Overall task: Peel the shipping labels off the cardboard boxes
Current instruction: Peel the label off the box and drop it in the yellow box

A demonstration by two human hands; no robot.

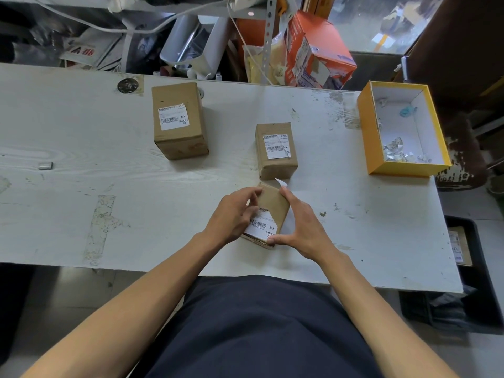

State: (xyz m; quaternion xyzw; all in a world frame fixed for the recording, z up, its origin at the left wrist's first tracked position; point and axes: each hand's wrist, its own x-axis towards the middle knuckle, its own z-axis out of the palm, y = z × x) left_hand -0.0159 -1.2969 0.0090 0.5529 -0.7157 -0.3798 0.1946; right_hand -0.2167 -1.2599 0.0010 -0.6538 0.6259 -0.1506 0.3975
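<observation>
A small cardboard box (276, 205) lies tilted near the table's front edge, between my two hands. Its white shipping label (262, 226) with a barcode faces up, and a white strip of it curls up at the far corner. My left hand (234, 214) grips the box's left side, fingers curled over the label's top. My right hand (301, 223) holds the right side, thumb at the near corner and a finger at the far corner. Two more labelled boxes stand behind: a medium one (276, 150) and a larger one (178, 120).
A yellow open box (366, 137) with torn label scraps inside sits at the table's right end. A small metal piece (45, 165) lies at the left. Clutter, cables and an orange carton (316, 50) crowd the space behind the worn white table (109, 186).
</observation>
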